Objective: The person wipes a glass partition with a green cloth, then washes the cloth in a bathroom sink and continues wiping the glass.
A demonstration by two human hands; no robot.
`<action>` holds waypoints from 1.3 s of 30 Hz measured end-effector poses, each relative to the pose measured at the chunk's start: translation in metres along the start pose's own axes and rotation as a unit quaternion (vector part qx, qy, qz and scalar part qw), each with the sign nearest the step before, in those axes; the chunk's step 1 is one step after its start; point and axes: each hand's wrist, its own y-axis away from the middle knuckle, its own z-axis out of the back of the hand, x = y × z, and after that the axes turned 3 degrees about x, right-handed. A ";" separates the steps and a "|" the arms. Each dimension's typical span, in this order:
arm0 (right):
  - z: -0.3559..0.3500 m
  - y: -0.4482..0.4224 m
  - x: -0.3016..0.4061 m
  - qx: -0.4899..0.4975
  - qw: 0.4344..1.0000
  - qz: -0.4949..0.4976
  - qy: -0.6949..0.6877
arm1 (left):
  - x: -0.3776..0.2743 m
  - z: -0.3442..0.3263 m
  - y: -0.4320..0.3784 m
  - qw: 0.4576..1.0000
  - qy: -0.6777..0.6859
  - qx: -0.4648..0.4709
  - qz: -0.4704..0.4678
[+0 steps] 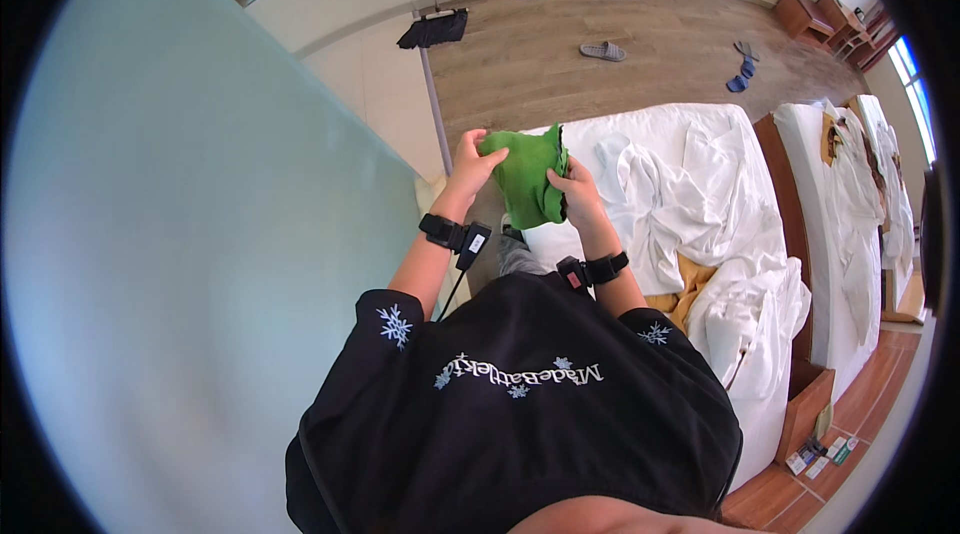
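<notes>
A folded green cloth point(523, 175) is held up in front of me between both hands, above the near corner of a bed. My left hand point(474, 166) pinches its left upper edge between thumb and fingers. On the right side, my right hand point(576, 187) grips the layered edge, with the thumb on the front and the other fingers hidden behind. A dark lining or underside shows along that edge. Black straps with small devices circle both wrists.
Rumpled white bedding point(660, 181) covers the bed at right, with more beds beyond. A frosted glass panel point(187, 249) stands close on my left. A broom with a black head point(433, 29) leans against the far wall. Slippers point(602, 51) lie scattered on the wood floor.
</notes>
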 end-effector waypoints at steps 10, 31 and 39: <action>-0.006 -0.101 0.004 -0.059 0.998 0.011 -0.030 | 0.005 0.018 -0.065 0.974 0.070 0.187 0.105; -0.170 -0.336 -0.030 0.182 0.910 0.000 0.374 | -0.019 0.163 -0.171 0.976 0.117 -0.160 0.087; -0.167 -0.309 -0.057 0.185 0.920 -0.198 0.283 | 0.063 0.203 -0.125 0.991 0.079 -0.044 0.103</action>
